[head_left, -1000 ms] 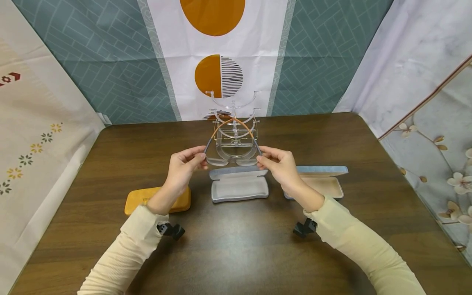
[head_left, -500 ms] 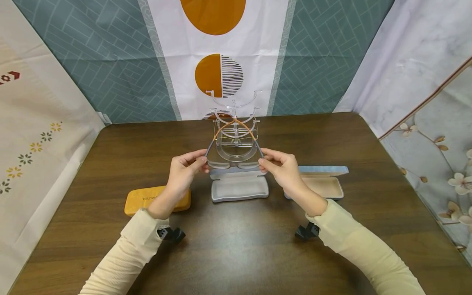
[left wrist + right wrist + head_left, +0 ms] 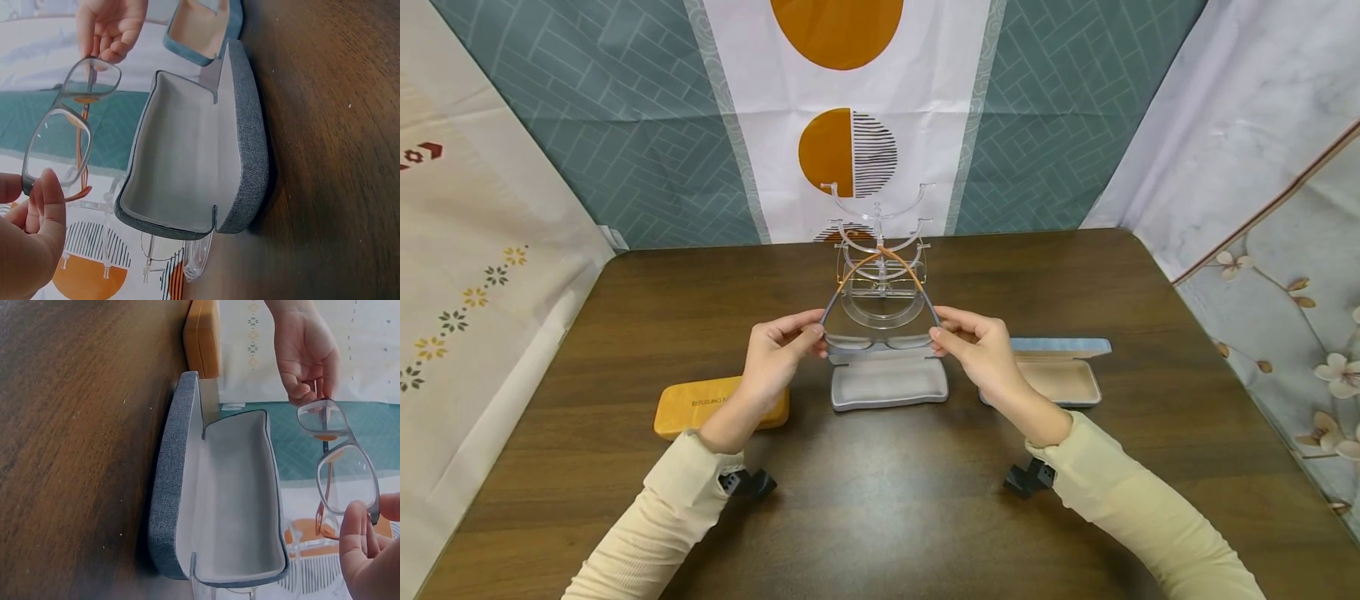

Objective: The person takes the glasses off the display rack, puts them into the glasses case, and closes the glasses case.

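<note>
A pair of glasses (image 3: 850, 342) with grey frames and orange temple tips hangs above an open grey case (image 3: 889, 385). My left hand (image 3: 778, 354) pinches it near the left hinge, thumb against fingers. On the other side my right hand (image 3: 981, 350) grips it by the right hinge. Both temples are unfolded and point away from me, their tips meeting or crossing in the head view. In the left wrist view, the lenses (image 3: 59, 145) stand apart from the case. The case's pale lining (image 3: 240, 494) holds nothing.
Behind the glasses stands a clear tiered display stand (image 3: 877, 221), with thin wire-framed glasses low on it. A closed yellow case (image 3: 700, 404) lies at left, partly behind my left forearm. At right, an open blue case (image 3: 1060, 379) with beige lining is partly covered by my right wrist.
Both hands have drawn the glasses slightly back toward me and down in the head view. The lenses now sit just above the grey case's lid. Both grips stay the same.
</note>
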A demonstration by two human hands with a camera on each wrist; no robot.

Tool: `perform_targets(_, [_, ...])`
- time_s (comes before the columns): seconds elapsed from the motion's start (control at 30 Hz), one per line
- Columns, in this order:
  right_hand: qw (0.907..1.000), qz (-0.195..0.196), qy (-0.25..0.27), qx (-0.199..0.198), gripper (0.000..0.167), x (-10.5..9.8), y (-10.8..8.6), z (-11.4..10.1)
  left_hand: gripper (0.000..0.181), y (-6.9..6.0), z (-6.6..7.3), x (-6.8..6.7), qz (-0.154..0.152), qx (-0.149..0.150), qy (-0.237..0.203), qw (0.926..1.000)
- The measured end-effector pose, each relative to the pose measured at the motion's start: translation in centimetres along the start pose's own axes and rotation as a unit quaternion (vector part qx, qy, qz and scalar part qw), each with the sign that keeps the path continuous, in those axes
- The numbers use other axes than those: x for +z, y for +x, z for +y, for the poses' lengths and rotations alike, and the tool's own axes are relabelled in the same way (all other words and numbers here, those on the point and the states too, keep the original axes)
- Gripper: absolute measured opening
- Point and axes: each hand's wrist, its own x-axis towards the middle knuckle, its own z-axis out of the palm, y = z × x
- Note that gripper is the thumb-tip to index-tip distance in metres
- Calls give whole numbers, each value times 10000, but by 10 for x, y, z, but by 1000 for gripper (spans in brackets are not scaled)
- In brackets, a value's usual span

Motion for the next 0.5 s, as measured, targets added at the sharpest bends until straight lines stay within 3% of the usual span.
perform_targets(0.5, [10000, -8, 85, 6, 33, -3, -1, 1, 31, -2, -4, 0, -210, 129, 170, 9996])
